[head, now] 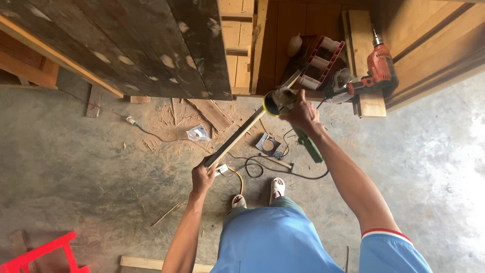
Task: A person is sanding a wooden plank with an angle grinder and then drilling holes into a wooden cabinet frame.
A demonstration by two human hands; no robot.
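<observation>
A long, thin wooden strip [241, 132] slants from lower left to upper right above the concrete floor. My left hand [202, 177] grips its near end. My right hand [300, 112] is further up the strip and holds a small power tool with a round, yellow-rimmed end [273, 102] against the wood. The strip's far end reaches toward a red-and-white compartment tray [320, 61].
A red power drill [373, 75] lies on a wooden plank at the upper right. Dark wooden boards [126, 45] stand at the upper left. Cables, sawdust, wood scraps and a green tool [309, 145] lie on the floor near my feet. A red frame [43, 255] is at the lower left.
</observation>
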